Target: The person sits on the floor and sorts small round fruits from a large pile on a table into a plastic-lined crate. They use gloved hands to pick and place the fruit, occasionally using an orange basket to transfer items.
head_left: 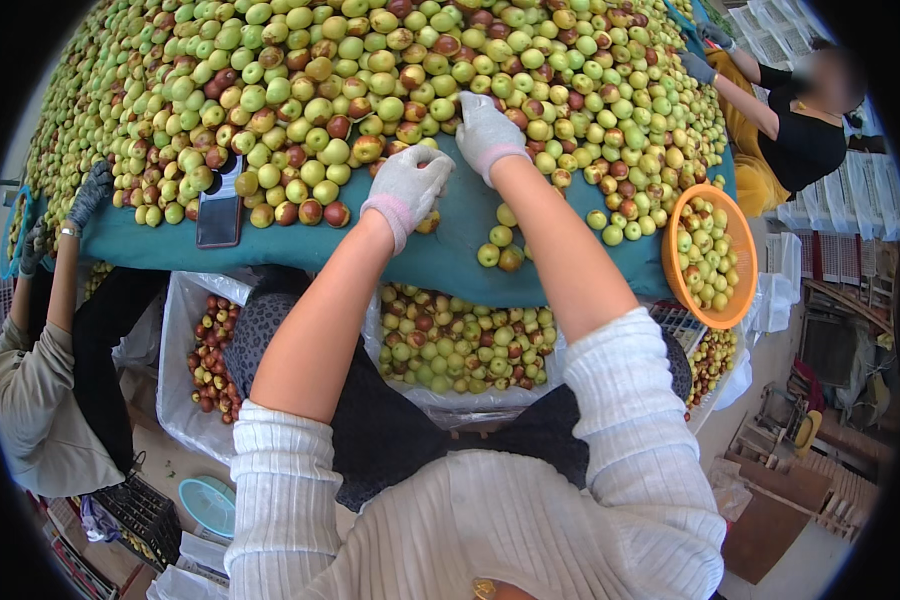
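Observation:
Green and reddish-brown jujube fruits (375, 64) lie heaped on a teal cloth (292, 247) over a table. My left hand (412, 184), in a light knitted glove with a pink cuff, is curled at the near edge of the heap, close to a fruit beneath it; whether it holds one is hidden. My right hand (487, 135), gloved alike, reaches farther into the heap with bent fingers touching the fruits; its grasp cannot be made out. A few loose fruits (500, 236) lie on the cloth below my right hand. A smartphone (218, 221) lies left of my hands.
Below the table edge stand a lined crate of mixed fruits (465, 345) and a lined crate of redder fruits (214, 360). An orange basket (746, 255) of fruits sits at the right edge. Gloved people work at the left and far right. A blue basin (208, 506) is on the floor.

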Demonstrator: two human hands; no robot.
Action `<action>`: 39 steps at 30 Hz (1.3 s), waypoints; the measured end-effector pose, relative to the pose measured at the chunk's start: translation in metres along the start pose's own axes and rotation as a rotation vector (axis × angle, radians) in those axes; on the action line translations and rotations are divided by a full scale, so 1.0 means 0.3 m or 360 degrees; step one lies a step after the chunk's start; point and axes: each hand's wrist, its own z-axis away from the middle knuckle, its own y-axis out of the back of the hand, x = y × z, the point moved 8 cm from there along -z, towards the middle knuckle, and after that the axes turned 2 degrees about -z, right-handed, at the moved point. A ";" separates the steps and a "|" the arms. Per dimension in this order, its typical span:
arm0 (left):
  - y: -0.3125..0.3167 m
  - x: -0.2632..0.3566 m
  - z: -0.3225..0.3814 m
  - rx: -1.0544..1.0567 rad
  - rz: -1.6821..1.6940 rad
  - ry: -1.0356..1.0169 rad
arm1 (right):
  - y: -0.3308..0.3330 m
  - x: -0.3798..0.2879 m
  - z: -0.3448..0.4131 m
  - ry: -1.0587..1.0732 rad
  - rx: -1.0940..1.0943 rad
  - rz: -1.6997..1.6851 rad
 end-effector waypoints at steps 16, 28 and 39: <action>-0.073 0.064 0.124 0.0053 -0.1006 -0.0606 | -0.066 0.064 0.384 -0.0780 -0.0731 -0.2702; 0.150 0.177 0.178 0.0307 0.0307 -0.0532 | 0.165 0.173 0.162 -0.0053 0.0407 0.0232; 1.020 -0.369 0.562 0.0718 0.1965 -0.0829 | 0.106 0.243 0.503 0.0149 0.0439 0.0033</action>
